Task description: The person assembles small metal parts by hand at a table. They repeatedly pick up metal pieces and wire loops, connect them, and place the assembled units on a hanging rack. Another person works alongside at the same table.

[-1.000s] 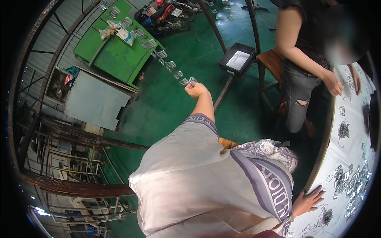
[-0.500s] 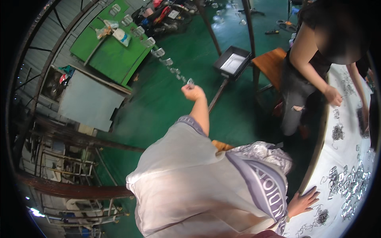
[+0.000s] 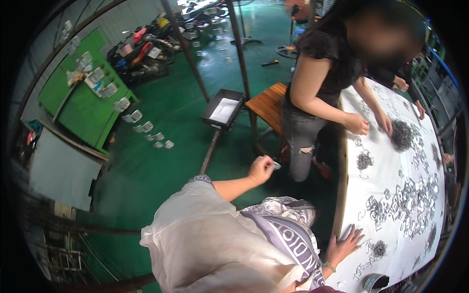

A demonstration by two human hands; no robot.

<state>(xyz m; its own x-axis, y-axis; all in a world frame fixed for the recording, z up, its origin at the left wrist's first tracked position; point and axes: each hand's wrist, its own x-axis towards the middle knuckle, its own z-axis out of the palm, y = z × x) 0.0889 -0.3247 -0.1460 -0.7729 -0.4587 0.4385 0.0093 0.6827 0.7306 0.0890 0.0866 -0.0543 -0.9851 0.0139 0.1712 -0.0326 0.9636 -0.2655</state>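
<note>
My left hand (image 3: 261, 170) is over the floor to the left of the table, its fingers pinched around a small shiny metal piece (image 3: 277, 166). Only the tip of that piece shows, so its exact shape is unclear. Palm down, my right hand (image 3: 346, 243) lies on the edge of the white-covered table (image 3: 349, 195) with fingers spread. A broad scatter of flat metal buckle-like pieces (image 3: 405, 202) lies beyond it. Nearer this hand is a small dark heap of thin wire hooks (image 3: 378, 249). To the left, a line of similar metal pieces (image 3: 122, 104) hangs in the air.
A co-worker in black (image 3: 317, 83) stands at the table, handling pieces beside a dark wire heap (image 3: 401, 136). A wooden stool (image 3: 267, 105), a black tray on a post (image 3: 224, 108) and a green board (image 3: 73, 97) stand around. A dark can (image 3: 375, 282) sits at the near table edge.
My left hand has come away from the lower end of the hanging line, moving right toward the table. The view has swung right. My right hand stays flat on the table.
</note>
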